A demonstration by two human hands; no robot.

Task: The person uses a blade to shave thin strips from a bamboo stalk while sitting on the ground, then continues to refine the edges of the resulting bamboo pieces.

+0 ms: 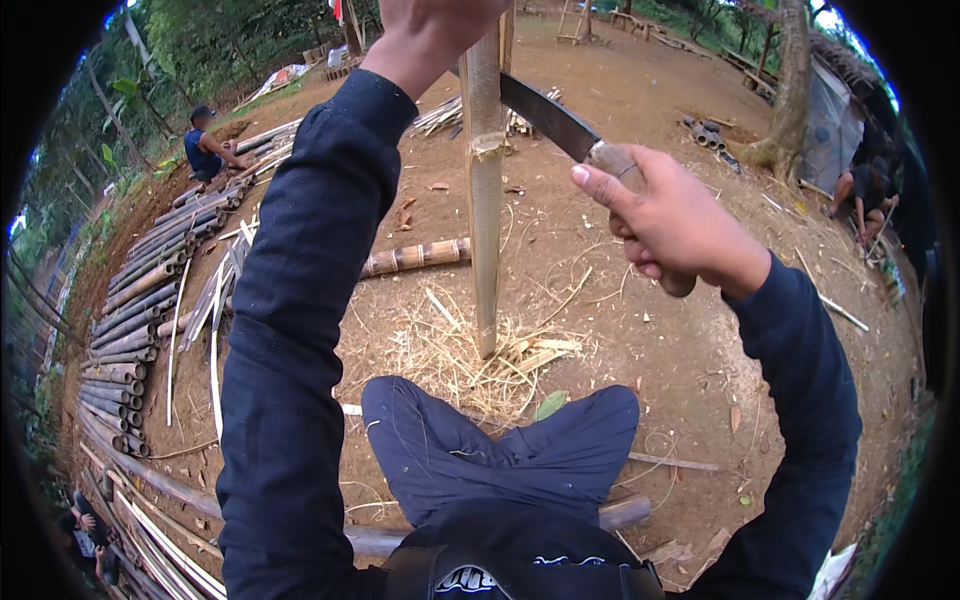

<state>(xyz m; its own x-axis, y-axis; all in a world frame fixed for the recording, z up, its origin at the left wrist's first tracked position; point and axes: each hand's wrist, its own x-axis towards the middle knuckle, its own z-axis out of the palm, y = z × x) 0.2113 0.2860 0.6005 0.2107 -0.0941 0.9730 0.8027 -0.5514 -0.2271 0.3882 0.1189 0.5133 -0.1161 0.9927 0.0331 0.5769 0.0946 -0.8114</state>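
A split bamboo length point(484, 220) stands upright before me, its lower end in a heap of pale shavings point(490, 372). At the top edge, my left hand point(435, 30) is closed round its upper part; the fingers are mostly out of view. My right hand point(672, 215) grips a machete point(560, 118) by its wooden handle, thumb laid along it. The dark blade runs up and leftward behind the bamboo, at a height just below my left hand, with a bit of tip showing on the far side. My folded legs point(500, 440) are just below the shavings.
Behind the upright piece lies a thick bamboo pole point(418, 257). Stacked bamboo poles point(140, 345) and pale strips point(215, 290) line the left. People crouch at far left point(203, 150) and right point(872, 195); another person point(85, 535) is at lower left. A tree trunk point(793, 90) stands upper right.
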